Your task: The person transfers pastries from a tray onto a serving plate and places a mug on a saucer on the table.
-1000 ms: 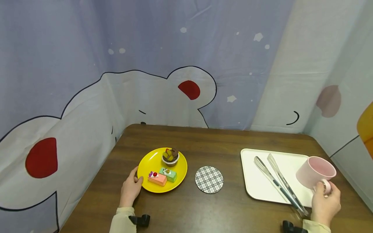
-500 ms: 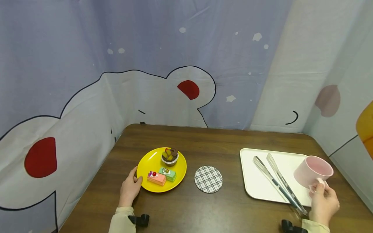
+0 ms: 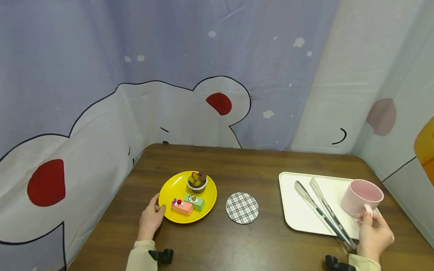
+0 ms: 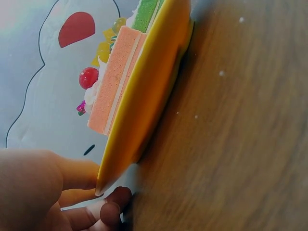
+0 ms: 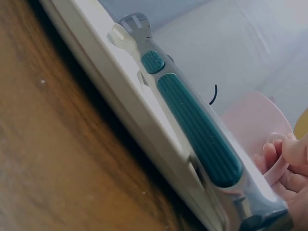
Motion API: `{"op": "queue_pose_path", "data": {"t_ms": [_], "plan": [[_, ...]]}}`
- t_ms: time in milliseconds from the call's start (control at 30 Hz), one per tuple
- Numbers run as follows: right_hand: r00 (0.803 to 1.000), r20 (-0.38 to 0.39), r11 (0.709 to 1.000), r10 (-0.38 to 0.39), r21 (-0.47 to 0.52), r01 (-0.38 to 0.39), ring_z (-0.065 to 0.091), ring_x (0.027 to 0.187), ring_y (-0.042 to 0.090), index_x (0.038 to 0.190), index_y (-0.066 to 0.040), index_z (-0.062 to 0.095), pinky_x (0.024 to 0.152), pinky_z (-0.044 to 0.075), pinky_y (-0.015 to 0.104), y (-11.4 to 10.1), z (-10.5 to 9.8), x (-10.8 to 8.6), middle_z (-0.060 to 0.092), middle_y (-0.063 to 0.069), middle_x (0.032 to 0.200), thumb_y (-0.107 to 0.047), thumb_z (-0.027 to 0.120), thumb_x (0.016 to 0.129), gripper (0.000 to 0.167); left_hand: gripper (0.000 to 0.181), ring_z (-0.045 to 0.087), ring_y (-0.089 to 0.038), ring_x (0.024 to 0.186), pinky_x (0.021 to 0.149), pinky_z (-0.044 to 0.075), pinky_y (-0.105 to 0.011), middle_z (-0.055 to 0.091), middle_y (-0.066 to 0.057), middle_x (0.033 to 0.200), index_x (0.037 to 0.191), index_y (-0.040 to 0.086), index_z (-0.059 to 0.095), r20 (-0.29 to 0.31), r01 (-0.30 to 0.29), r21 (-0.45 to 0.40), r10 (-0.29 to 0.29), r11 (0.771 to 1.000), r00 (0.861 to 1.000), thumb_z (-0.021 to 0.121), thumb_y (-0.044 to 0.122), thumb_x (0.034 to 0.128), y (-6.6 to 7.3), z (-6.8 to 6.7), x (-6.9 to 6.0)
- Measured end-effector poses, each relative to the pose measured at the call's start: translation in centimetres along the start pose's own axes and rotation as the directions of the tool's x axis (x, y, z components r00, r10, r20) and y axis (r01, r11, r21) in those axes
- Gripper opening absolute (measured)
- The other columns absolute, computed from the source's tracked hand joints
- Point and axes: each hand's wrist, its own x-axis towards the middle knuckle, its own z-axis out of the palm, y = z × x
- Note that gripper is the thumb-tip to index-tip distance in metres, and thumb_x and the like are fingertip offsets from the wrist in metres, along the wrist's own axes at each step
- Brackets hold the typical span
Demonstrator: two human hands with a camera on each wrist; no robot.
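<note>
At the left of the table my left hand (image 3: 150, 218) pinches the near-left rim of a yellow plate (image 3: 170, 190). The left wrist view shows the thumb on top of the rim and the other fingers curled below. On the plate sit a chocolate cupcake (image 3: 197, 182), a pink cake slice (image 4: 115, 79) with a red berry, and a green cake slice (image 3: 195, 202). My right hand (image 3: 374, 235) grips the handle of a pink mug (image 3: 359, 197) at the right end of a white tray (image 3: 298, 214). I cannot tell whether the mug touches the tray.
Metal tongs (image 3: 325, 214) with green grips (image 5: 199, 132) lie slantwise across the tray, their hinge end over its near edge. Between plate and tray is a round checked coaster (image 3: 242, 208). A patterned curtain (image 3: 176, 113) stands behind the wooden table (image 3: 251, 250).
The right hand has carried the mug slightly left over the tray, and the mug has turned a little, its handle now facing nearer to me. The left hand and plate have stayed put.
</note>
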Motion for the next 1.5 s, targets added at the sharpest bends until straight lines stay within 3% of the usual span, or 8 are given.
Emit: {"op": "queue_pose_path", "data": {"t_ms": [133, 400, 500, 733, 933, 1167, 1300, 1500], "plan": [[0.998, -0.013, 0.998, -0.058, 0.013, 0.058, 0.060, 0.053, -0.007, 0.070, -0.020, 0.065, 0.055, 0.047, 0.006, -0.3, 0.0, 0.0, 0.064, -0.017, 0.057, 0.004, 0.054, 0.090, 0.033, 0.058, 0.044, -0.020, 0.069, 0.062, 0.033, -0.029, 0.049, -0.011, 0.082, 0.149, 0.001, 0.029, 0.005, 0.000, -0.002, 0.000, 1.000, 1.000, 0.048, 0.020, 0.0983, 0.1, 0.1, 0.0], [0.991, 0.010, 0.978, -0.132, 0.167, 0.128, 0.063, 0.052, -0.001, 0.074, -0.012, 0.067, 0.056, 0.050, 0.009, -1.1, 0.8, -0.6, 0.067, -0.008, 0.060, 0.007, 0.055, 0.089, 0.027, 0.058, 0.044, -0.020, 0.068, 0.061, 0.034, -0.029, 0.049, -0.011, 0.081, 0.149, 0.001, 0.029, 0.004, -0.002, 0.000, 0.002, 1.000, 1.000, 0.048, 0.020, 0.0983, 0.2, 0.1, 0.0], [0.986, 0.033, 0.974, -0.163, 0.165, 0.155, 0.062, 0.052, -0.001, 0.073, -0.010, 0.067, 0.057, 0.050, 0.010, -0.9, 1.5, -1.0, 0.066, -0.008, 0.060, 0.007, 0.055, 0.089, 0.027, 0.058, 0.044, -0.020, 0.068, 0.062, 0.033, -0.029, 0.048, -0.011, 0.081, 0.149, 0.000, 0.029, 0.000, -0.001, 0.004, 0.001, 1.000, 1.000, 0.048, 0.020, 0.0984, 0.2, 0.0, 0.0], [0.974, 0.096, 0.977, -0.207, 0.069, 0.201, 0.063, 0.056, -0.004, 0.075, -0.015, 0.067, 0.062, 0.051, 0.008, -0.3, 3.0, -2.0, 0.066, -0.012, 0.062, 0.004, 0.058, 0.090, 0.026, 0.057, 0.045, -0.021, 0.069, 0.062, 0.033, -0.030, 0.049, -0.011, 0.082, 0.149, 0.000, 0.030, -0.004, -0.009, 0.015, 0.009, 1.000, 1.000, 0.048, 0.019, 0.0980, 0.0, 0.0, -0.1], [0.957, 0.172, 0.972, -0.234, 0.011, 0.236, 0.064, 0.060, -0.004, 0.078, -0.012, 0.067, 0.064, 0.052, 0.009, -0.5, 4.5, -3.1, 0.066, -0.012, 0.066, 0.002, 0.060, 0.090, 0.019, 0.057, 0.045, -0.021, 0.069, 0.062, 0.033, -0.029, 0.049, -0.012, 0.082, 0.149, 0.000, 0.030, -0.001, -0.005, 0.017, 0.005, 1.000, 1.000, 0.048, 0.019, 0.0979, 0.1, -0.1, -0.1], [0.942, 0.254, 0.945, -0.217, -0.187, 0.268, 0.062, 0.062, -0.010, 0.082, -0.012, 0.065, 0.064, 0.049, 0.006, -0.4, 6.0, -4.4, 0.063, -0.024, 0.067, -0.006, 0.061, 0.092, 0.013, 0.057, 0.045, -0.021, 0.070, 0.062, 0.033, -0.030, 0.049, -0.012, 0.082, 0.149, 0.000, 0.029, -0.001, 0.002, 0.015, -0.002, 1.000, 1.000, 0.047, 0.020, 0.0980, 0.2, -0.1, -0.1], [0.935, 0.302, 0.935, -0.188, -0.237, 0.264, 0.062, 0.064, -0.011, 0.087, -0.004, 0.065, 0.065, 0.050, 0.007, -0.1, 6.7, -5.1, 0.062, -0.025, 0.069, -0.007, 0.060, 0.093, 0.009, 0.058, 0.044, -0.020, 0.068, 0.061, 0.033, -0.029, 0.048, -0.011, 0.082, 0.149, 0.001, 0.029, 0.003, 0.008, 0.011, -0.008, 1.000, 1.000, 0.048, 0.020, 0.0980, 0.2, -0.1, -0.1], [0.906, 0.384, 0.907, -0.175, -0.295, 0.300, 0.060, 0.068, -0.014, 0.097, 0.010, 0.063, 0.067, 0.049, 0.005, 0.4, 7.4, -5.8, 0.059, -0.027, 0.072, -0.011, 0.058, 0.096, 0.022, 0.058, 0.044, -0.020, 0.067, 0.061, 0.033, -0.029, 0.048, -0.011, 0.081, 0.150, 0.002, 0.028, 0.006, 0.010, 0.004, -0.010, 1.000, 1.000, 0.047, 0.021, 0.0984, 0.1, 0.0, -0.1]]}}
